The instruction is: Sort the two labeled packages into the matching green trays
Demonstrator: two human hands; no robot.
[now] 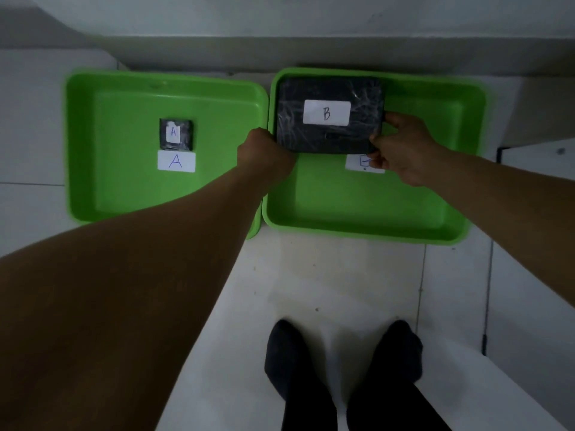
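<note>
Two green trays lie side by side on the floor. The left tray [109, 188] carries a white "A" label [176, 161], and a small black package marked A [175, 134] lies in it just above that label. A large black wrapped package marked B [329, 115] is over the far left part of the right tray [357, 206]. My left hand [264, 150] grips its near left corner and my right hand [401, 147] grips its near right corner. The right tray's own label [357, 164] is partly hidden by my right hand.
White tiled floor [311, 275] surrounds the trays. A grey wall step [311, 51] runs just behind them. My two feet in dark socks [342, 368] stand in front of the right tray.
</note>
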